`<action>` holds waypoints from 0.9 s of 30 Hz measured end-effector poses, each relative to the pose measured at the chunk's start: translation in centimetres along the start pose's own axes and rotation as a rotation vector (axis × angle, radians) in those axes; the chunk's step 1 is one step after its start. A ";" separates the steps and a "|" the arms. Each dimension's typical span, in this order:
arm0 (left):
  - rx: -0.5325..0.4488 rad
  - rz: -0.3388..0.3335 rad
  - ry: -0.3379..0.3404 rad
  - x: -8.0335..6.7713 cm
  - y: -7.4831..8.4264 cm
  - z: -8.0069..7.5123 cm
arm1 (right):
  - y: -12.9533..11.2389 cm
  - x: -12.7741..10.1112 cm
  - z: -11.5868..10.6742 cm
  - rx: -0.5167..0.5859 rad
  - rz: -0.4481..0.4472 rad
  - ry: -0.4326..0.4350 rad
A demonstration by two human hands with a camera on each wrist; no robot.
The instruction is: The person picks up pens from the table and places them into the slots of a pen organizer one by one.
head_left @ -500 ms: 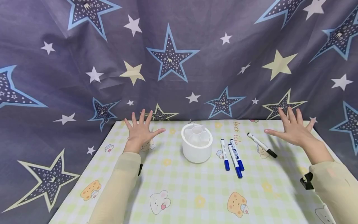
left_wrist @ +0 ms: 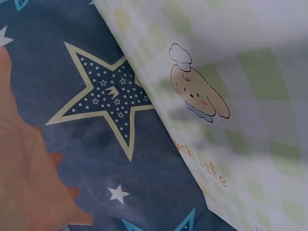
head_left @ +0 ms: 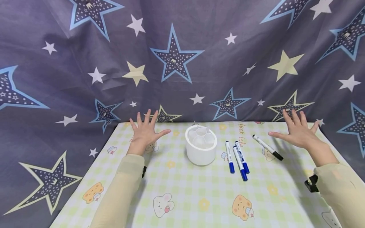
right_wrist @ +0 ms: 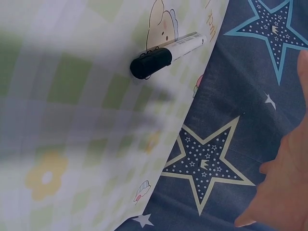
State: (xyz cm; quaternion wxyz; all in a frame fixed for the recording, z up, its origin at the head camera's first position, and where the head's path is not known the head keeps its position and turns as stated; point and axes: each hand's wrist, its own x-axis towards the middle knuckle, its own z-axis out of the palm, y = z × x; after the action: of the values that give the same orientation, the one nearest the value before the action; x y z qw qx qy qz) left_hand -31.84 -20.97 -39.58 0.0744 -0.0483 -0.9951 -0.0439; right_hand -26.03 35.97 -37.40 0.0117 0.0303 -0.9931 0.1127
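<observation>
Over the far half of the green-and-white checked cartoon-print surface (head_left: pixel 182 193), both hands are up and spread wide, palms down, holding nothing at all. The left hand (head_left: pixel 144 133) hovers at the far left, fingers fanned and straight, well apart from the round white plastic pen holder (head_left: pixel 201 148) that stands upright near the middle; its divided top faces up, and no pen shows sticking out of it. The right hand (head_left: pixel 296 133) mirrors it at the far right, fingers splayed, thumb pointing in toward the white marker with the black cap (head_left: pixel 267 147), which lies just beside it on the cloth, cap end nearer the camera. From the right wrist view that black cap (right_wrist: pixel 150 63) sits flat on the check pattern beside a printed bear, with the hand off to the side and clear of it. Between holder and black marker lie three white markers with blue caps (head_left: pixel 237 156), close together, roughly parallel, blue caps toward the near edge, so all four pens look laid out within easy reach of the right hand, the holder central to both. Behind it all hangs the dark blue star-print backdrop cloth (head_left: pixel 176 57); the left wrist view shows it meeting the surface's edge, the palm held beside it and gripping nothing.
</observation>
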 end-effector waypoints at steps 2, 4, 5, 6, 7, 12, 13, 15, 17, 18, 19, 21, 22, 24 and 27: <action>0.003 0.006 0.002 0.0 0.2 -0.1 | 0.0 0.1 0.1 0.002 -0.001 -0.002; -0.002 0.012 0.001 -0.1 0.4 -0.2 | -0.1 0.1 0.1 0.003 -0.001 -0.006; -0.005 0.015 0.001 -0.1 0.5 -0.2 | -0.1 0.2 0.2 0.004 -0.002 -0.008; -0.005 0.015 -0.001 -0.2 0.6 -0.3 | -0.1 0.2 0.2 0.005 -0.002 -0.012; -0.004 0.017 -0.001 -0.2 0.8 -0.3 | -0.1 0.2 0.2 0.007 -0.003 -0.016; -0.009 0.022 -0.005 -0.3 1.3 -0.5 | -0.3 0.2 0.4 0.023 -0.003 -0.032; -0.009 0.024 -0.006 -0.4 1.4 -0.6 | -0.4 0.2 0.4 0.027 -0.003 -0.032; -0.011 0.029 -0.008 -0.5 1.7 -0.8 | -0.4 0.2 0.5 0.031 -0.003 -0.034; -0.018 0.036 -0.007 -0.6 1.9 -0.9 | -0.5 0.2 0.5 0.030 -0.005 -0.032; -0.023 0.040 -0.004 -0.6 2.0 -0.9 | -0.5 0.2 0.5 0.028 -0.005 -0.033; -0.026 0.044 -0.001 -0.6 2.1 -0.9 | -0.5 0.2 0.6 0.025 -0.005 -0.033; -0.035 0.051 0.006 -0.7 2.3 -1.0 | -0.5 0.2 0.7 0.020 -0.006 -0.035; -0.035 0.055 0.010 -0.7 2.4 -1.0 | -0.6 0.2 0.7 0.016 -0.007 -0.036; -0.034 0.060 0.012 -0.8 2.6 -1.0 | -0.6 0.2 0.8 0.011 -0.006 -0.037; -0.031 0.066 0.017 -0.9 2.8 -0.9 | -0.6 0.2 1.0 0.016 -0.009 -0.038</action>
State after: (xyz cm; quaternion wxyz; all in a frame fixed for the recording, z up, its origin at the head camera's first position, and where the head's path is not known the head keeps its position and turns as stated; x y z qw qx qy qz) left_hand -30.52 -18.39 -38.58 0.0836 -0.0819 -0.9915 -0.0573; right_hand -26.18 35.17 -38.20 -0.0067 0.0370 -0.9921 0.1199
